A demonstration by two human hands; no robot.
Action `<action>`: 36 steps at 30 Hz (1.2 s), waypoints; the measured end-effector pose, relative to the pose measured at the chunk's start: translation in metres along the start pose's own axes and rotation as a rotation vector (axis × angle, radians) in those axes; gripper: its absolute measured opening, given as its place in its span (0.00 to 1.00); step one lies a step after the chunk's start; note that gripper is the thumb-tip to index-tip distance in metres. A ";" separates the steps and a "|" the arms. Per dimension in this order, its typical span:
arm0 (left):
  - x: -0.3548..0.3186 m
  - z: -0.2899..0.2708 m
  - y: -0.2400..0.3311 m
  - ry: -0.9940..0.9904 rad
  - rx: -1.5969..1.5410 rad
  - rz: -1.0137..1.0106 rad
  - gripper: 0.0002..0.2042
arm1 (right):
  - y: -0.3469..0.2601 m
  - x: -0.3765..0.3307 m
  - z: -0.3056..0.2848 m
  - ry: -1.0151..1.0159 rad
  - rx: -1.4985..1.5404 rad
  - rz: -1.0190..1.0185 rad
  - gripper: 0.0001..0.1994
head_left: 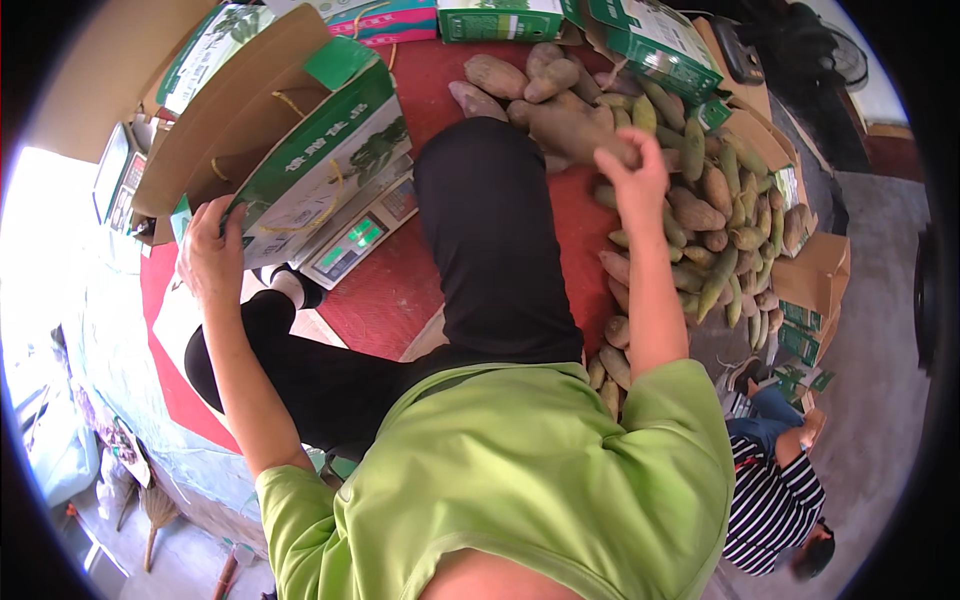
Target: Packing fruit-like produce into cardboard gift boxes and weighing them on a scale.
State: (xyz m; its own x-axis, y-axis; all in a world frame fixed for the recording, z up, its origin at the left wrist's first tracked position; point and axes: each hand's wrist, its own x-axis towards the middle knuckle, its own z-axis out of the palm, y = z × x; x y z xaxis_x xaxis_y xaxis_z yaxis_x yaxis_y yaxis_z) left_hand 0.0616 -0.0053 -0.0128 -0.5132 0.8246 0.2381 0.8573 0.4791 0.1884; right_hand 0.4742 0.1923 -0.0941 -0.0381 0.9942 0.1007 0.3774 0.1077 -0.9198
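Observation:
My left hand pinches the near edge of a tall green-and-white carton with rope handles. Its top flaps stand open, and it rests on a digital scale with a lit green display. My right hand is closed at the end of a large brown tuber, like a sweet potato, smeared by motion. Around that hand spreads a heap of brown tubers mixed with long green ones. The inside of the carton is mostly hidden.
More green cartons line the far edge of the red surface. An open brown box stands right of the heap, and a black fan is at the far right. Another person in a striped shirt is at the lower right.

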 end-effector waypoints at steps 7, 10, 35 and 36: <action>0.000 -0.003 -0.002 -0.003 0.019 -0.014 0.07 | -0.161 0.044 0.075 -0.172 0.459 -0.357 0.16; 0.002 -0.003 0.001 -0.008 0.017 -0.015 0.07 | -0.190 0.045 0.123 -0.440 0.499 -0.359 0.15; 0.003 0.014 -0.027 -0.015 -0.021 0.006 0.12 | 0.242 -0.168 -0.107 -0.536 -0.682 0.297 0.09; 0.001 0.013 -0.030 -0.008 -0.015 -0.017 0.13 | 0.234 -0.183 -0.110 -0.619 -0.642 0.900 0.08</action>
State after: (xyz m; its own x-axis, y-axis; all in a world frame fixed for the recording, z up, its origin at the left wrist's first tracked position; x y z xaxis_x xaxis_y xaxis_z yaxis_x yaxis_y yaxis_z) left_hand 0.0360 -0.0148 -0.0307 -0.5277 0.8185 0.2270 0.8474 0.4890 0.2067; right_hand 0.6707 0.0349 -0.2858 0.1051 0.5683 -0.8161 0.8675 -0.4536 -0.2042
